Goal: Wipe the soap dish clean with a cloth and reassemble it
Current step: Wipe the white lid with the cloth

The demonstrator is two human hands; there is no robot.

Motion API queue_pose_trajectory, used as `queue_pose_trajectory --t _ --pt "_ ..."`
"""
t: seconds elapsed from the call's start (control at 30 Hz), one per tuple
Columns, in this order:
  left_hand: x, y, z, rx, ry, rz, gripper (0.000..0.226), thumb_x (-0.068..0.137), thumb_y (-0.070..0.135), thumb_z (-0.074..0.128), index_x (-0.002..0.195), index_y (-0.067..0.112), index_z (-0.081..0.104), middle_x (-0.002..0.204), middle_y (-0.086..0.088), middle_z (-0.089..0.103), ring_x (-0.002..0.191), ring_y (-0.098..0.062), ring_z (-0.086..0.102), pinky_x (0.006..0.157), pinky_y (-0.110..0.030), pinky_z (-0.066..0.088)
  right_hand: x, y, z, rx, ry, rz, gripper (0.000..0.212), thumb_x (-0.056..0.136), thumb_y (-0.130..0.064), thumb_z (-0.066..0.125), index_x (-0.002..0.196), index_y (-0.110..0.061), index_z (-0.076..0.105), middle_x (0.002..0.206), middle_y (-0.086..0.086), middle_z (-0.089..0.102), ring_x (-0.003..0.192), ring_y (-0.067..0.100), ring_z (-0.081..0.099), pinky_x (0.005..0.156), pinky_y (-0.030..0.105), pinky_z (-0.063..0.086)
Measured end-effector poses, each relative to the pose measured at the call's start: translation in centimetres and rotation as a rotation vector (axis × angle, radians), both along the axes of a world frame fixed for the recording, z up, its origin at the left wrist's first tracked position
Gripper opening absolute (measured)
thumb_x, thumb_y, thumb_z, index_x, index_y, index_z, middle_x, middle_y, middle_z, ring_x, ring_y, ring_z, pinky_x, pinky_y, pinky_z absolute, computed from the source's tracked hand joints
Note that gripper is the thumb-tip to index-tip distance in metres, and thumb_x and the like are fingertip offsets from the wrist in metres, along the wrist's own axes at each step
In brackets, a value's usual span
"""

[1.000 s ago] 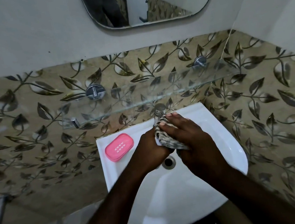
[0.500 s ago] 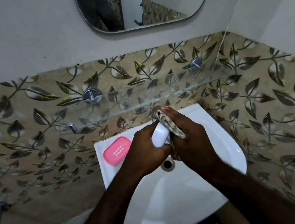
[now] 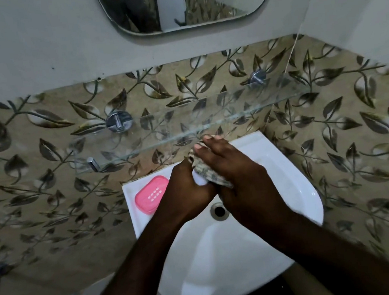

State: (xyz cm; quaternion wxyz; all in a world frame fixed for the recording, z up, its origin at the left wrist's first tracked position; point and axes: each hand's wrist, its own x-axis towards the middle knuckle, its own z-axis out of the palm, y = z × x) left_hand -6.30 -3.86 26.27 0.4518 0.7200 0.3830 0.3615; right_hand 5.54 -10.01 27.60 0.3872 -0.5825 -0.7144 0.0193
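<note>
We see both of the person's hands meeting over the back of a white ceramic wall-hung sink (image 3: 229, 260), just above its round drain hole (image 3: 219, 211). The left hand (image 3: 189, 194) has its fingers curled round a smooth white plastic soap dish base (image 3: 200, 180), of which only a small rounded corner shows between the two hands. The right hand (image 3: 239, 181) lies over a crumpled brown-and-cream patterned cloth (image 3: 212, 174), with its fingers (image 3: 212, 145) stretched out nearly straight and pressing the cloth down onto the white base; its thumb is hidden, so we cannot tell whether it also pinches the fabric. The cloth bunches out past the fingertips at the far end and trails from under the palm at the near end. The other part of the dish, a pink rounded-rectangle plastic drain tray with rows of small slots (image 3: 152, 194), lies flat on the sink's left back ledge, just beside the left wrist and apart from the white base. Above the sink a clear glass shelf (image 3: 162, 136) runs along the wall on round chrome brackets (image 3: 119, 122), and the right fingertips reach close under its front edge. Behind it we see beige wall tiles printed with dark leaves (image 3: 42, 151), then a plain grey wall carrying a rounded mirror (image 3: 185, 3). Both forearms come in from the bottom of the view.
</note>
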Motion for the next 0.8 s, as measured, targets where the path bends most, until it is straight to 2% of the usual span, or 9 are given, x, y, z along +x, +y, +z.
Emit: queue_pose_trajectory --t 0.1,0.13,0.2,0.37,0.43,0.57,0.67,0.73,0.8 --pt "-0.5 -0.5 0.4 0.051 0.033 -0.017 0.024 0.065 0.014 0.064 0.086 0.027 0.060 0.075 0.011 0.065 0.070 0.006 0.060 0.060 -0.010 0.043 1.3 0.2 -0.4 -0.058 0.126 0.034 0.079 0.073 0.018 0.058 0.137 -0.028 0.053 0.139 -0.005 0.056 0.128 0.017 0.053 0.107 0.027 0.042" --pt "-0.5 -0.7 0.6 0.064 0.051 -0.011 0.026 0.062 0.015 0.061 0.086 0.026 0.059 0.073 0.014 0.061 0.067 0.006 0.056 0.057 -0.008 0.039 1.9 0.5 -0.3 -0.115 0.278 -0.011 0.073 0.079 0.013 0.055 0.134 -0.034 0.054 0.126 -0.009 0.065 0.112 0.014 0.064 0.097 0.035 0.052" --pt "-0.3 -0.8 0.5 0.068 0.052 -0.017 0.030 0.061 0.014 0.058 0.090 0.020 0.060 0.075 0.013 0.061 0.068 0.004 0.056 0.058 -0.009 0.039 2.0 0.6 -0.2 -0.166 0.384 -0.095 0.066 0.084 0.007 0.047 0.132 -0.038 0.056 0.103 -0.012 0.070 0.082 0.001 0.066 0.086 0.031 0.056" --pt "-0.7 -0.8 0.0 0.104 -0.011 0.029 0.026 0.074 0.005 0.067 0.095 0.020 0.067 0.086 0.007 0.071 0.083 -0.002 0.066 0.068 -0.019 0.051 -0.1 -0.6 0.1 -0.014 0.014 0.042 0.077 0.066 0.016 0.053 0.135 -0.017 0.055 0.144 0.003 0.051 0.136 0.014 0.040 0.112 0.014 0.025" --pt "-1.0 -1.2 0.0 0.162 0.054 0.072 0.020 0.070 0.007 0.068 0.088 0.015 0.064 0.074 0.012 0.065 0.072 0.001 0.061 0.059 -0.009 0.040 0.5 -0.2 -0.1 -0.043 0.149 0.037 0.075 0.070 0.019 0.055 0.135 -0.019 0.056 0.142 -0.001 0.053 0.135 0.009 0.042 0.113 0.020 0.031" --pt "-0.9 -1.7 0.0 0.261 0.107 0.066 0.018 0.061 0.013 0.061 0.076 0.019 0.053 0.063 0.013 0.053 0.060 -0.001 0.049 0.054 -0.014 0.033 1.4 0.4 0.1 -0.301 0.617 -0.011 0.057 0.087 0.008 0.050 0.127 -0.030 0.062 0.115 -0.012 0.070 0.107 0.000 0.063 0.095 0.035 0.052" --pt "-1.0 -1.7 -0.2 0.301 -0.005 0.107 0.035 0.067 0.017 0.064 0.102 0.020 0.062 0.096 0.002 0.069 0.090 -0.011 0.063 0.077 -0.029 0.050 2.2 0.4 -0.1 -0.454 0.888 0.148 0.045 0.090 0.005 0.055 0.126 -0.022 0.060 0.115 -0.001 0.070 0.110 0.014 0.065 0.098 0.039 0.051" --pt "-1.0 -1.9 -0.3 0.292 -0.114 0.155 0.050 0.071 0.027 0.065 0.120 0.026 0.058 0.122 -0.004 0.064 0.115 -0.020 0.060 0.098 -0.037 0.047 2.4 0.2 -0.2 -0.550 1.053 0.319 0.038 0.091 -0.001 0.060 0.127 -0.014 0.058 0.120 0.010 0.068 0.112 0.023 0.063 0.096 0.039 0.051" --pt "-0.9 -2.4 -0.3 0.191 -0.241 0.192 0.052 0.069 0.034 0.067 0.120 0.033 0.058 0.127 -0.007 0.062 0.119 -0.023 0.059 0.100 -0.042 0.048 2.6 0.2 -0.7 -0.618 1.104 0.422 0.043 0.089 -0.005 0.062 0.131 -0.009 0.053 0.123 0.015 0.065 0.112 0.025 0.062 0.093 0.036 0.051"
